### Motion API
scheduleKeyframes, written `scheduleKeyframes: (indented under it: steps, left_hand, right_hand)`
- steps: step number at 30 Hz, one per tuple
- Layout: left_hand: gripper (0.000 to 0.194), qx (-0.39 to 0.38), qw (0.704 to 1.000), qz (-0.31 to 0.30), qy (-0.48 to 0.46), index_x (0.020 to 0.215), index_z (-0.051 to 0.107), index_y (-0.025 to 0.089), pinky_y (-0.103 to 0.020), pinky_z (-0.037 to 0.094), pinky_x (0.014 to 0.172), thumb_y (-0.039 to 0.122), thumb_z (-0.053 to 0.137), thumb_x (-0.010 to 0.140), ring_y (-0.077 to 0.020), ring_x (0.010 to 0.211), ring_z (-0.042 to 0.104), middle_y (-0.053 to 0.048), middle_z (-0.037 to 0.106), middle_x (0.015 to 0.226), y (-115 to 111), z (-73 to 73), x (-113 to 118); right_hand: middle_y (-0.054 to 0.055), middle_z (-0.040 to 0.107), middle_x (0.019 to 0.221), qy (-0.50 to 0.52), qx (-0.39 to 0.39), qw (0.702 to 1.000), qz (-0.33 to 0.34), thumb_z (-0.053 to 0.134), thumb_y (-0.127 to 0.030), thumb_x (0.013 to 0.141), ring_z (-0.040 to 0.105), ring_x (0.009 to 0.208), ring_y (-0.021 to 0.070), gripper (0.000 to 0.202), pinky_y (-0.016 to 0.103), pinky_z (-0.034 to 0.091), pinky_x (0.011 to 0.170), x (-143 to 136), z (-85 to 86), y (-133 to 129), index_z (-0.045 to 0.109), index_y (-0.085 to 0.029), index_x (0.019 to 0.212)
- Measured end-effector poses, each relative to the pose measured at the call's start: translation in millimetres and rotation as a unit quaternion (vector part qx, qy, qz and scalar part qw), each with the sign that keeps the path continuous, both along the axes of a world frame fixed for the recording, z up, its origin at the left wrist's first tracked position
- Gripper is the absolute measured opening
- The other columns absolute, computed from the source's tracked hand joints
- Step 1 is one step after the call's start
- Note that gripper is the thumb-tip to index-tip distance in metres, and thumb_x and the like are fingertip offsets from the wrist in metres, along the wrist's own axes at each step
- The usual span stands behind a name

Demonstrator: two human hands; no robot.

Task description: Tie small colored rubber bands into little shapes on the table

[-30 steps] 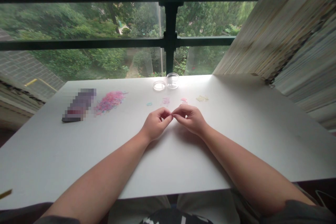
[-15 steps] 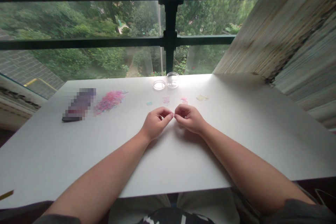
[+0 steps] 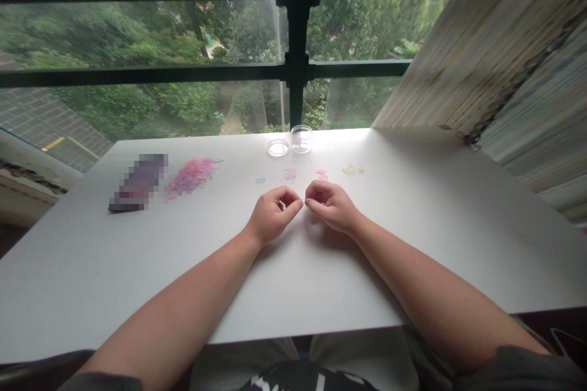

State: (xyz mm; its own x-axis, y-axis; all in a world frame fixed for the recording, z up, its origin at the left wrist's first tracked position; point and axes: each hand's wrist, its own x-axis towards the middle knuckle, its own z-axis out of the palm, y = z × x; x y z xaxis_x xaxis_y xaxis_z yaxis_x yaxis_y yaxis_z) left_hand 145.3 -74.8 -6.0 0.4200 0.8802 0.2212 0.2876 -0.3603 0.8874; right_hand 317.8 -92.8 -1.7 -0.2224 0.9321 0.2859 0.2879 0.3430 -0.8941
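Over the middle of the white table (image 3: 257,293), my left hand (image 3: 274,215) and my right hand (image 3: 334,208) meet at the fingertips. Each pinches thumb against forefinger; whatever lies between them is too small to make out. Just beyond the hands, small loose pieces lie in separate groups: a blue group (image 3: 261,180), a lilac group (image 3: 290,175), a pink group (image 3: 321,174) and a pale yellow group (image 3: 353,169). To the left spreads a larger mixed pile (image 3: 193,177) of pink, purple and blue pieces.
Near the window edge stands a clear round container (image 3: 301,140), with a clear round lid (image 3: 277,148) beside it. A pixelated, dark-edged object (image 3: 137,183) lies at the far left. A curtain (image 3: 440,43) hangs at the right by the green window frame (image 3: 297,43).
Both hands stay pinched together at nearly the same place, with only a slight shift at the fingertips. The groups of pieces look the same.
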Motion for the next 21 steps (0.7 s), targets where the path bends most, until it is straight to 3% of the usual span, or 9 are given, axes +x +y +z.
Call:
scheduleKeyframes:
  steps: [10, 21]
  left_hand:
    - [0.016, 0.033, 0.999, -0.005, 0.034, 0.072, 0.06, 0.015, -0.021, 0.038, 0.054, 0.031, 0.057, 0.077, -0.0098, 0.06, 0.049, -0.001, 0.061, 0.071, 3.6, 3.7, -3.4]
    - [0.017, 0.038, 0.999, 0.01, 0.035, 0.072, 0.057, 0.016, -0.021, 0.037, 0.054, 0.031, 0.054, 0.078, -0.0102, 0.06, 0.047, 0.0, 0.056, 0.069, 10.1, 4.0, -10.6]
  right_hand:
    - [-0.004, 0.044, 0.055, -0.012, -0.005, 1.0, 0.02, 0.052, -0.016, 0.069, 0.039, 0.052, 0.0086, 0.005, 0.022, 0.031, 0.05, 1.7, -2.2, 1.7, 0.048, -0.018, 0.067]
    - [-0.003, 0.046, 0.06, -0.013, 0.006, 1.0, -0.006, 0.053, -0.017, 0.07, 0.04, 0.055, 0.0097, 0.005, 0.024, 0.033, 0.053, 9.6, -4.8, 7.3, 0.049, -0.018, 0.067]
